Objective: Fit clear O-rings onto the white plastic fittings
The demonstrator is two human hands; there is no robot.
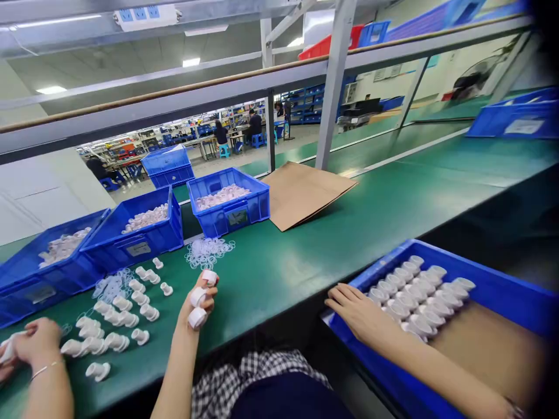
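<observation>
My left hand (202, 302) is raised over the near edge of the green table, its fingers closed around several white plastic fittings; the round ends of three show, one being this white fitting (197, 318). To its left, loose white flanged fittings (117, 342) stand and lie on the table. Just beyond the hand is a pile of thin clear rings (208, 251). My right hand (356, 311) is hooked over the left rim of a blue bin (502, 273). Inside that bin, white fittings (419, 297) stand in close rows on brown cardboard.
A co-worker's hands (37, 343) hold a white part at far left. Blue bins of small parts (231, 224) line the table's back. Brown cardboard (305, 195) lies beside them. A metal frame post (334, 87) rises behind. Another ring pile (112, 285) lies left.
</observation>
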